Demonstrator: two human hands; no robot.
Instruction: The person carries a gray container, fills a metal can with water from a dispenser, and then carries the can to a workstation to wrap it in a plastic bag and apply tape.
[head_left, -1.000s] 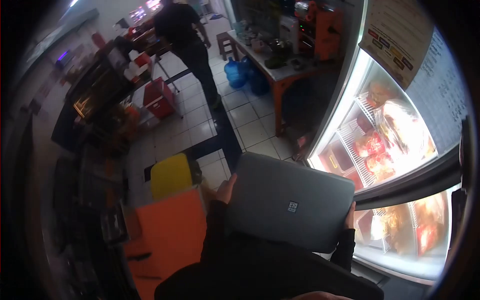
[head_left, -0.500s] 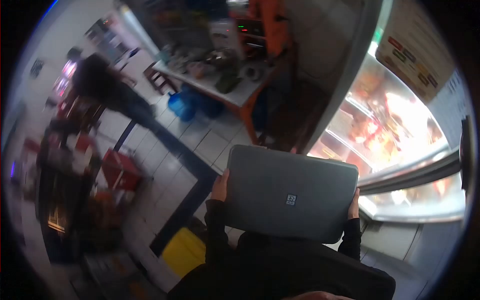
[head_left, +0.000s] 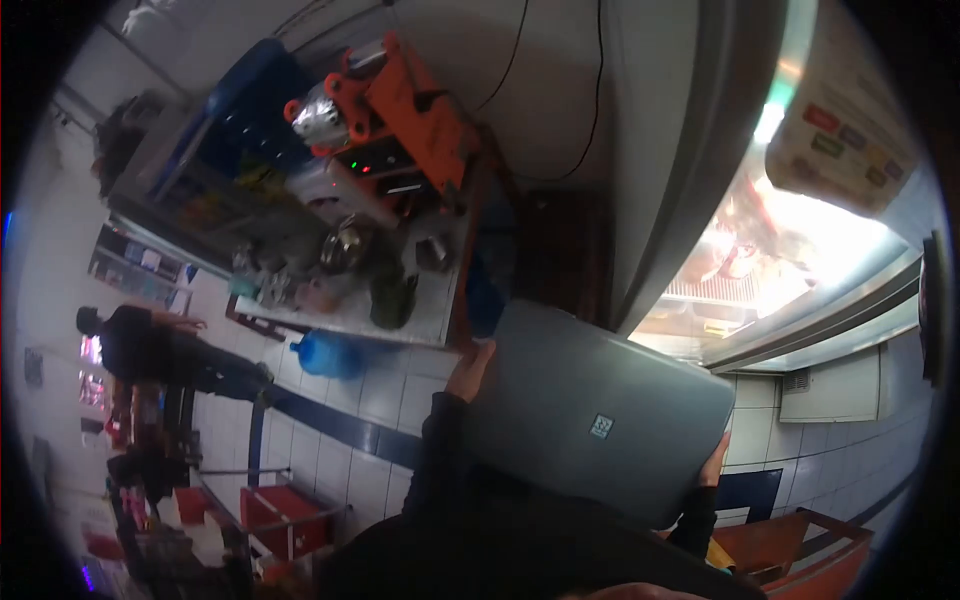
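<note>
A dark grey rectangular thing with rounded corners (head_left: 570,400), like a large case or lid, is in front of my body with a small square logo on its face. My left hand (head_left: 470,371) grips its left edge, with the fingers partly hidden behind it. On its right edge my right hand (head_left: 714,461) is closed, its fingers also mostly hidden. The thing is tilted, its right side lower than its left. Just beyond it stands a lit, glass-fronted cabinet (head_left: 740,270) with blurred goods inside.
To the left, a table (head_left: 425,300) bears an orange machine (head_left: 415,120), metal bowls and a green bundle. A blue water jug (head_left: 325,355) lies on the tiled floor near it. A person (head_left: 150,350) stands farther off. A wooden chair (head_left: 800,550) is at lower right.
My view has turned, so the table and person sit differently in frame. The grey case has shifted slightly right and down and tilted more. Both hands still hold it.
</note>
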